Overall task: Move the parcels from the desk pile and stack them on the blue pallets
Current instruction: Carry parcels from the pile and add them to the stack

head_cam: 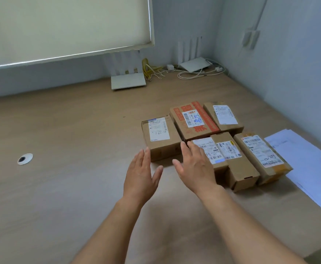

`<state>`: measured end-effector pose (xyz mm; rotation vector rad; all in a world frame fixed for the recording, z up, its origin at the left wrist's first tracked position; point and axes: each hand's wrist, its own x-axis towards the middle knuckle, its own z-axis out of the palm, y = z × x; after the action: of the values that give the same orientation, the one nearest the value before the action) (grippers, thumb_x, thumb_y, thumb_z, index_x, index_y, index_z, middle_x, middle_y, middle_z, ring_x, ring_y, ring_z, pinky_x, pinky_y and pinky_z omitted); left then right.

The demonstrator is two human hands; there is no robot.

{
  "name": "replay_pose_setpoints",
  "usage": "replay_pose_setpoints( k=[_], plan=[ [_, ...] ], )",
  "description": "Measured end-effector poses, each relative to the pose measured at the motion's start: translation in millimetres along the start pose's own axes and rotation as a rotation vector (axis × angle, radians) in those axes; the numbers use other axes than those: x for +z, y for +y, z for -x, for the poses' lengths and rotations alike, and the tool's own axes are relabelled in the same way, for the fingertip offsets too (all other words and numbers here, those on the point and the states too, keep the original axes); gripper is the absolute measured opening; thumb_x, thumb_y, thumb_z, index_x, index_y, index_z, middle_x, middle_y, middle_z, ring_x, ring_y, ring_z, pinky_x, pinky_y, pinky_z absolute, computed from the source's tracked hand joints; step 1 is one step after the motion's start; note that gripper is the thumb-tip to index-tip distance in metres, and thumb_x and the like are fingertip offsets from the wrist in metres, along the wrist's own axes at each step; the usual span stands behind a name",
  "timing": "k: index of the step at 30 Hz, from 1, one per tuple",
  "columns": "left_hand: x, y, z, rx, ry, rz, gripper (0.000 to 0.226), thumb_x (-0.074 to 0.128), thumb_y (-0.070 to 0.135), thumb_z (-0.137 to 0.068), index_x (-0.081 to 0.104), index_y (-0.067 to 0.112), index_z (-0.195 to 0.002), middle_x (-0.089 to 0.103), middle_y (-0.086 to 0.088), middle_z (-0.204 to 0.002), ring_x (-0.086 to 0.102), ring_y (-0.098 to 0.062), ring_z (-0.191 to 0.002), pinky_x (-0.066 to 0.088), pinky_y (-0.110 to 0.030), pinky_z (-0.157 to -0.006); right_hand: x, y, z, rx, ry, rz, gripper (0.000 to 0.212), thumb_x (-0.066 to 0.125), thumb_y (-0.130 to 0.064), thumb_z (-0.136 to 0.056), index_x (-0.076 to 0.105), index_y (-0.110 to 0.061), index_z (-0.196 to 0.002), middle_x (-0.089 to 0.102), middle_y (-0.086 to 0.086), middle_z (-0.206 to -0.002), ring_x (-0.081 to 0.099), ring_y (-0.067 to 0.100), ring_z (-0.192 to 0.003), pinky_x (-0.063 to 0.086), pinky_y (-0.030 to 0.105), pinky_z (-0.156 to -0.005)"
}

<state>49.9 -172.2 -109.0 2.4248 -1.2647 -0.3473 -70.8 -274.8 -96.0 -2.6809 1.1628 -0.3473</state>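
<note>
Left hand [142,172], right hand [193,166]: fingers straight, palms facing, holding nothing. Just beyond the fingertips: brown cardboard parcel [160,138], white label up.

Handwritten number ending "-21" on rightmost parcel [261,152]; other parcel labels [159,129] too blurred

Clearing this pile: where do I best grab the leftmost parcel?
Likely from the near-left: left hand on the bare left side of the leftmost parcel, right hand on its near end. Both are exposed; its right side crowds the orange-printed parcel.
</note>
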Motion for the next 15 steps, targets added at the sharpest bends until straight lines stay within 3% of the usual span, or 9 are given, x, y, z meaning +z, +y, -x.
replay_pose_setpoints(
  k=[5,11,15],
  plan=[
    [6,-16,-55,-0.077,-0.078,0.125,0.069,0.036,0.044,-0.098,-0.001,0.018,-0.151,0.003,0.002,-0.159,0.002,-0.012,-0.145,0.007,-0.025,-0.115,24,2,-59,0.054,-0.076,-0.049,0.06,0.041,-0.037,-0.098,0.021,-0.008,-0.146,0.03,0.009,-0.147,0.029,0.023,-0.133,0.028,0.032,-0.108],
    [24,-36,-109,-0.233,-0.15,0.356,0.07,0.042,0.043,-0.097,0.007,0.015,-0.151,0.02,-0.001,-0.157,0.024,-0.018,-0.142,0.024,-0.033,-0.111,53,4,-111,0.195,-0.162,-0.088,0.041,0.042,-0.028,-0.098,0.036,-0.005,-0.131,0.045,0.014,-0.13,0.04,0.029,-0.118,0.036,0.036,-0.095],
    [33,-47,-127,-0.298,-0.211,0.462,0.062,0.04,0.044,-0.097,0.017,0.022,-0.15,0.039,0.0,-0.148,0.045,-0.022,-0.129,0.038,-0.039,-0.105,65,4,-122,0.265,-0.19,-0.091,0.036,0.041,-0.025,-0.098,0.041,-0.005,-0.128,0.044,0.016,-0.126,0.042,0.03,-0.116,0.037,0.036,-0.092]
  ],
)
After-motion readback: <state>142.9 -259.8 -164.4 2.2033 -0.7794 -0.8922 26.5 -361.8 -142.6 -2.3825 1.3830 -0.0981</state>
